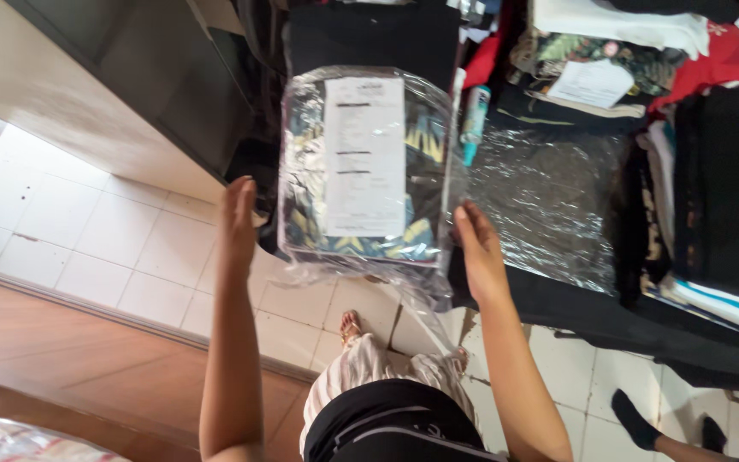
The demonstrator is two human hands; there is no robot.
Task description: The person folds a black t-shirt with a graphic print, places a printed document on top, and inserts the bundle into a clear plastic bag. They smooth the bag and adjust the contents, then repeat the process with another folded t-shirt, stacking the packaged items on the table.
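A person held a clear plastic bag [368, 167], packed with a folded dark garment printed in yellow and pale blue and a white paper sheet facing up, between both hands above a white tiled floor [87, 231]. The left hand [238, 216] pressed flat against the bag's left edge, fingers straight and together, wrapped around nothing. The right hand [477, 248] braced the bag's lower right edge; whether its fingers curled under the plastic could not be told. The bag hung in the air just in front of a bench draped in black cloth [575, 299], its loose open end trailing down toward the person's striped trousers [369, 364]. A crinkled sheet of clear plastic [549, 192] lay on the bench just beside the bag, with a blue and white tube [475, 120] at its upper left corner. Stacks of folded clothes [720, 188] sat further right. A second person's black-socked foot [635, 419] stood on the tiles at lower right
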